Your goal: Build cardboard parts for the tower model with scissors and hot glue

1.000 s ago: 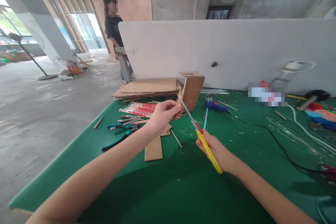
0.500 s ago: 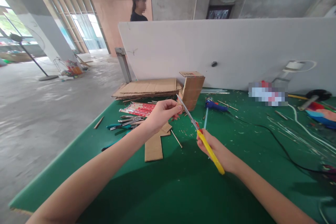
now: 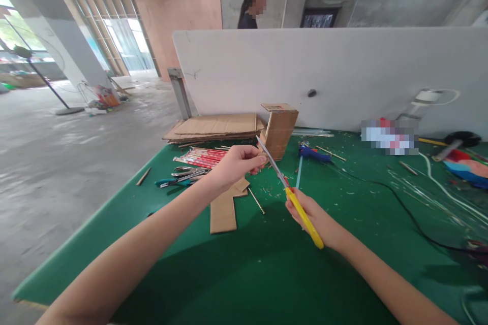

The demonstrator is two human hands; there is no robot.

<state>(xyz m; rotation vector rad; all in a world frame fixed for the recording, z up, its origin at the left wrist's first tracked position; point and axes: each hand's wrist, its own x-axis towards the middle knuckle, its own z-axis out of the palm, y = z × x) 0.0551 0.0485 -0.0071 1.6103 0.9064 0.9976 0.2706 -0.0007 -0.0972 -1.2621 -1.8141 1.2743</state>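
Note:
My right hand (image 3: 308,208) is wrapped around the yellow handle of a pair of scissors (image 3: 303,218), seen nearly edge-on. Their silver blades point up and to the left, with a bit of red near the handle. At the blades, my left hand (image 3: 244,163) is closed in a pinch; whatever small piece it holds is mostly hidden by the fingers. Just behind the blade tips stands a folded cardboard form (image 3: 282,134). Below my left hand lie flat cardboard pieces (image 3: 223,213) and a thin stick (image 3: 256,201).
Pliers (image 3: 179,179) and red-wrapped sticks (image 3: 202,157) lie on the green table (image 3: 244,274) to the left. Stacked cardboard (image 3: 217,124) sits behind them. A blue glue gun (image 3: 315,154) trails a black cable. Beyond the white panel (image 3: 244,71) is a person (image 3: 252,2).
The person behind the panel has moved to the right. My hands and the scissors stay almost in place, with only a slight shift of the handle.

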